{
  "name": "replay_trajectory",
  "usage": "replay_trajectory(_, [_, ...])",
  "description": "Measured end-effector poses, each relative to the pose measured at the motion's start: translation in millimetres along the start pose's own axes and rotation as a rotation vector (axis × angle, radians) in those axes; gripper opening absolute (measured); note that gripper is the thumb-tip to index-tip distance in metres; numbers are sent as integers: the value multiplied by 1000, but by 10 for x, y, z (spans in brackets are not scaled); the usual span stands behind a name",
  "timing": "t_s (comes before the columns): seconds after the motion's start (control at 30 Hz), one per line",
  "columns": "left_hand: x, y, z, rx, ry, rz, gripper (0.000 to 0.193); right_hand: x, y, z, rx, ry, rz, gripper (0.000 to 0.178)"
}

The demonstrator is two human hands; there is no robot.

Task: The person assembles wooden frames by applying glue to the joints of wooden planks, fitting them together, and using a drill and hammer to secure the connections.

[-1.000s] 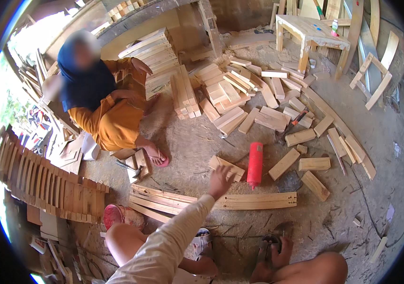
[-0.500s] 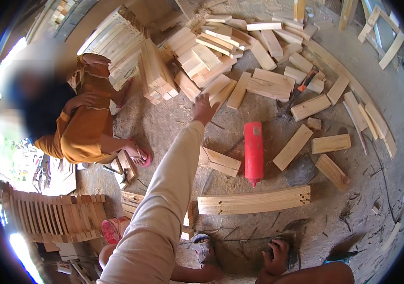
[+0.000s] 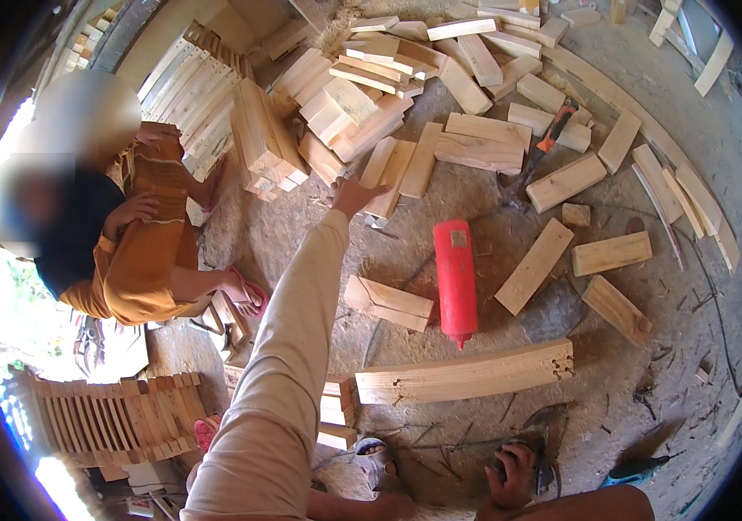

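The left hand (image 3: 358, 195) is at the near end of a pair of wood blocks (image 3: 395, 174), which lie at one o'clock from it. Its thumb is spread away from the fingers across the wood, but the fingertips are hidden, so I cannot tell whether it has hold of a block or only touches it. The right hand is out of view.

A block pulled out crooked could knock its neighbours, because the blocks lie close together; the loose heap (image 3: 358, 108) at twelve o'clock might slide if a leaning piece were bumped. A small metal piece (image 3: 378, 223) lies just below the hand at five o'clock — if it is sharp, it could scratch the palm.

Other things crowd the way back. The red bottle (image 3: 455, 282) at four o'clock could roll if a sleeve brushed it, and a marked block (image 3: 388, 302) lies between five and six. A hammer (image 3: 546, 143) rests between two and three, tall beams (image 3: 267, 139) stand at ten — and at nine sits a co-worker (image 3: 141, 278), well apart.
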State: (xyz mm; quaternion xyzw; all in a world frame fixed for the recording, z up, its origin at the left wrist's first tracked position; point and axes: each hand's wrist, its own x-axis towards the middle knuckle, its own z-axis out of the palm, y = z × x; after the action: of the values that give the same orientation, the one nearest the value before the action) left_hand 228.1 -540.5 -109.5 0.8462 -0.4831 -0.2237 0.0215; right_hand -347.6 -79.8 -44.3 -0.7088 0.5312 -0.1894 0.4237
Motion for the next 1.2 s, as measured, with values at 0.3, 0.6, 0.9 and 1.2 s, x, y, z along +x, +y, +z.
replay_trajectory(0.3, [-624, 606, 258, 213, 326, 391, 61, -14, -21, -14, 34, 29, 40, 34])
replay_trajectory(0.6, [-641, 667, 351, 220, 247, -138, 97, -5, -9, -12, 6, 43, 20, 31])
replay_trajectory(0.9, [-793, 556, -47, 169, 129, -62, 91, -9, -67, -97, 36, 55, 51, 32])
replay_trajectory(1.2, [-2654, 122, -1401, -1249, -339, 157, 59, -122, 114, 66, 64, 120, -26, 38])
